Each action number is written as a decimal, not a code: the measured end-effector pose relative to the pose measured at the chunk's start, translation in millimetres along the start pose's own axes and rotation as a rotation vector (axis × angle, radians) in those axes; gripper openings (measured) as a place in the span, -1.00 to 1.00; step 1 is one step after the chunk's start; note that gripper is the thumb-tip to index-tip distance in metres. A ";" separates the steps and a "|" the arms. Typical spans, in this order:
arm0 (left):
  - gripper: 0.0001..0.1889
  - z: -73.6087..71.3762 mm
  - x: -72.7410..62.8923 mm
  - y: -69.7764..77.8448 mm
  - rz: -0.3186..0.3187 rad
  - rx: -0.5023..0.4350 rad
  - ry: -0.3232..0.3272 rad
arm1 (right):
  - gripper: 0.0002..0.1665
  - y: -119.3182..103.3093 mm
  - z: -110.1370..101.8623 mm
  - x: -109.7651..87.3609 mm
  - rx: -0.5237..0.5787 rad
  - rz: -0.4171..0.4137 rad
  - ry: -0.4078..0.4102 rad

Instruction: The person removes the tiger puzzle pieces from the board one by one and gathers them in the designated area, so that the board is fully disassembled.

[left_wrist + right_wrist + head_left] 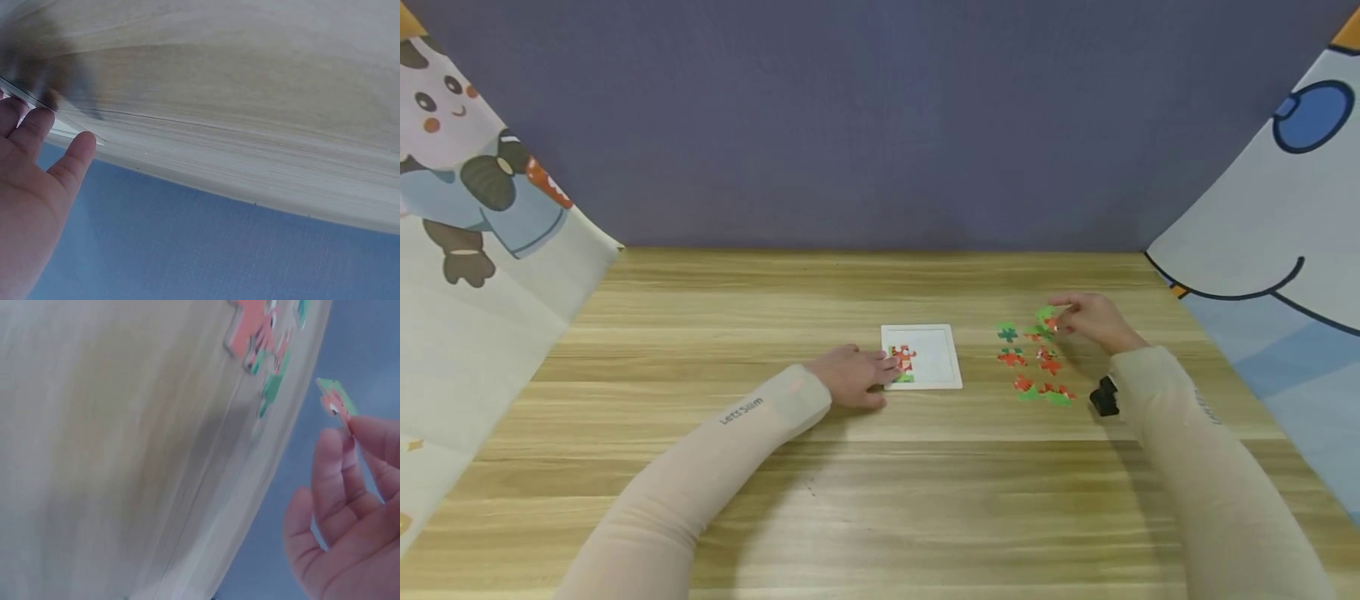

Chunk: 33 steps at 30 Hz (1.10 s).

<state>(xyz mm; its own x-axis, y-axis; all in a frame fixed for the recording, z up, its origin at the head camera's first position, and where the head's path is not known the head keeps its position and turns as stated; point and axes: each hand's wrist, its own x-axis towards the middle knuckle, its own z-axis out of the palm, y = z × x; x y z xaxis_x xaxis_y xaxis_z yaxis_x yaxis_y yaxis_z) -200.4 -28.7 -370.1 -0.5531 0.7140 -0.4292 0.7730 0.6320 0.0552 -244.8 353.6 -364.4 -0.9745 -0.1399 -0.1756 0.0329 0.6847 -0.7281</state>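
Note:
A white square puzzle tray (936, 354) lies on the table with a few joined red and green pieces (904, 358) along its left side. My left hand (852, 377) rests at the tray's left edge, its fingertips over the pieces; the left wrist view shows its fingers (34, 128) mostly straight. My right hand (1093, 321) pinches a red and green jigsaw piece (337, 403) between thumb and fingers, raised off the table. Below and left of that hand lie several loose jigsaw pieces (1011, 357), red, green and dark green.
A small black object (1104, 397) sits beside the right sleeve, partly hidden by it. The wood-grain table (775, 292) ends at a dark blue-grey wall (880, 125). Cartoon-printed panels (1262, 217) flank both sides.

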 end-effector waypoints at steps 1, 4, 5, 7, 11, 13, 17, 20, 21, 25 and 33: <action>-0.38 0.3 0.2 0.1 0.001 0.001 0.003 | -0.47 1.6 -1.6 -0.1 -0.008 0.000 0.007; -0.38 0.3 0.3 0.6 0.004 0.011 0.008 | -0.45 7.0 -5.8 0.1 -0.007 0.013 0.024; -0.37 0.2 0.1 0.7 0.003 0.017 0.006 | -0.45 8.7 -7.2 0.4 -0.009 0.021 0.027; -0.37 -0.2 -0.2 0.7 0.007 0.037 0.006 | -0.43 11.5 -9.8 0.3 -0.005 0.039 0.034; -0.43 -0.2 -0.4 0.8 0.018 0.088 0.019 | -0.43 16.7 -13.1 -0.3 -0.008 0.067 0.042; -0.46 -0.3 -0.4 0.6 0.024 0.096 0.034 | -0.43 18.4 -14.0 -0.8 -0.005 0.075 0.046; -0.50 0.1 -0.2 0.2 0.041 0.100 0.087 | -0.44 20.2 -13.5 -1.5 0.027 0.093 0.053; -0.53 1.2 1.0 -0.2 0.046 0.106 0.139 | -0.43 21.8 -11.2 -1.0 0.066 0.110 0.060; -0.54 1.1 1.2 0.0 0.044 0.102 0.148 | -0.43 22.6 -10.1 -0.6 0.072 0.114 0.062; -0.55 3.8 4.5 -3.2 0.051 0.106 0.171 | -0.42 25.1 -9.0 1.7 0.078 0.127 0.049; -0.55 1.3 4.8 0.6 0.026 0.106 0.142 | -0.37 28.4 -8.6 5.7 0.099 0.145 0.020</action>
<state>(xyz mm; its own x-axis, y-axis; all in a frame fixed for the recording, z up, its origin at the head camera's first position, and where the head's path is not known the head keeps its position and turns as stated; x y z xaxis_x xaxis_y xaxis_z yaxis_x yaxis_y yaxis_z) -202.2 -25.3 -373.3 -0.5651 0.7698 -0.2968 0.8118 0.5830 -0.0335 -251.3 378.3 -380.4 -0.9621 -0.0300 -0.2712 0.1943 0.6224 -0.7582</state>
